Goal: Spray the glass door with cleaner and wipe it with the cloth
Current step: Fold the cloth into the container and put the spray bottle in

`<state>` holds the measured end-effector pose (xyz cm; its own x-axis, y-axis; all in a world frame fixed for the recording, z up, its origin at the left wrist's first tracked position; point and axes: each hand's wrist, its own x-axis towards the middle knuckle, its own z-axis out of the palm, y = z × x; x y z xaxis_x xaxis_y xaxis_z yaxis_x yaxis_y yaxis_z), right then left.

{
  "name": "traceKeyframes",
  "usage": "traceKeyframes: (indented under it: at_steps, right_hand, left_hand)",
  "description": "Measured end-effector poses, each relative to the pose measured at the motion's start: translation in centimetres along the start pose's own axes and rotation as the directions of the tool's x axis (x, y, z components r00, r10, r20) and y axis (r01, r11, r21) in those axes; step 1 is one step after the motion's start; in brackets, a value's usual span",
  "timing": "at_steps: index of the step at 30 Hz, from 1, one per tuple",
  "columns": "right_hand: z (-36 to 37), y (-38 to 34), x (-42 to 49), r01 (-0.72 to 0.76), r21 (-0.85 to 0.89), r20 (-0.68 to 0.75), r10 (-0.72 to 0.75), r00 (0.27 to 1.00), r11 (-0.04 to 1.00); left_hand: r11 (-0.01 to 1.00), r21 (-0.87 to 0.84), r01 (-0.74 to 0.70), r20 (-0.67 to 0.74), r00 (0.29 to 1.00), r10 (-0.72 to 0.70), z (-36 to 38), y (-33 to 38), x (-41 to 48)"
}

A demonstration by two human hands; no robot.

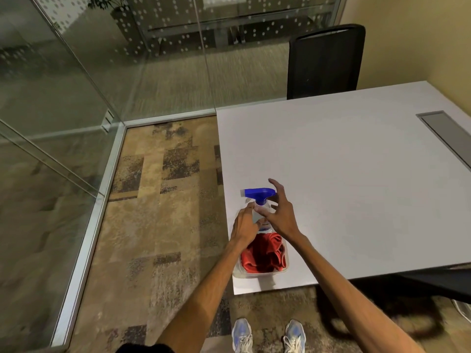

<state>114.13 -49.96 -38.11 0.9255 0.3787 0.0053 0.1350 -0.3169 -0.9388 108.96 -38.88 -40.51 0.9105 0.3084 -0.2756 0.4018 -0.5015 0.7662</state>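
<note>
Closing on the upright spray bottle (260, 210) at the worktop's (356, 174) near-left corner, both grips spread and empty: left hand (245, 225) touching, right hand (280, 215) just beside.

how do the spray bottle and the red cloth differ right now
The spray bottle stands upright, clear with a blue trigger head; the red cloth lies crumpled and soft. Both hands, left hand and right hand, are at the bottle; neither touches the cloth. Both sit in the same clear tub at the table's near corner.

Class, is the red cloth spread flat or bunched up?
Bunched up: the red cloth lies crumpled in folds inside the clear tub on the table.
</note>
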Motion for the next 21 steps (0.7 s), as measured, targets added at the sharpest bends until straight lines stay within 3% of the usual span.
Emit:
traceKeyframes:
  at_steps: [4, 7, 14, 21]
  right_hand:
    - [0.7, 0.5, -0.6, -0.075, -0.080, -0.005, 0.074, 0.997, 0.994]
    - [0.8, 0.0, -0.3, -0.056, -0.090, -0.005, 0.056, 0.998, 0.994]
    - [0.7, 0.4, -1.1, -0.046, -0.140, 0.013, 0.048, 0.999, 0.989]
    - [0.9, 1.5, -3.4, -0.155, -0.203, -0.049, 0.148, 0.988, 0.967]
  left_hand:
    - [0.999, 0.030, 0.025, 0.005, 1.000, -0.025, 0.0, -0.1, -0.4]
    - [0.989, 0.139, 0.041, 0.023, 0.999, -0.044, -0.4, 0.0, -0.2]
    - [0.976, 0.218, 0.007, 0.123, 0.992, -0.035, -1.6, 0.5, -0.7]
    - [0.999, 0.051, 0.001, -0.013, 1.000, -0.001, -2.7, 0.0, -2.8]
